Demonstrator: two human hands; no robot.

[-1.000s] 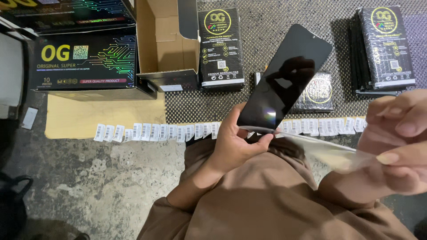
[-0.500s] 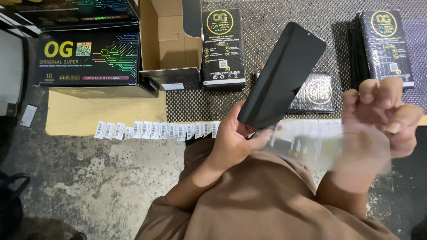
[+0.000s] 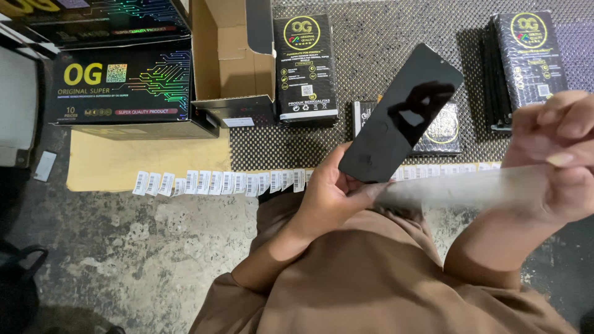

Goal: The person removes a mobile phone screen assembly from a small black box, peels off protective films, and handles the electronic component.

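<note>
— What is the left hand [image 3: 331, 198] doing?

— It is closed around the lower end of a black phone screen panel [image 3: 401, 114], which tilts up and to the right, above the person's lap.

— And the right hand [image 3: 554, 158]?

— Its fingers pinch a clear plastic film [image 3: 451, 188]. The film stretches from that hand across to the panel's lower edge beside the left thumb; it is blurred, so I cannot tell if it is still stuck there.

— What lies about them?

— A black mesh mat [image 3: 383, 43] on the floor, with a row of white barcode stickers [image 3: 216, 182] along its near edge. On the mat stand a small black box [image 3: 306, 68], a flat black packet [image 3: 442, 127] behind the panel, and a stack of black packets [image 3: 526, 62] at the right. To the left sit an open cardboard carton [image 3: 226, 62] and a large black printed box [image 3: 124, 86].
</note>
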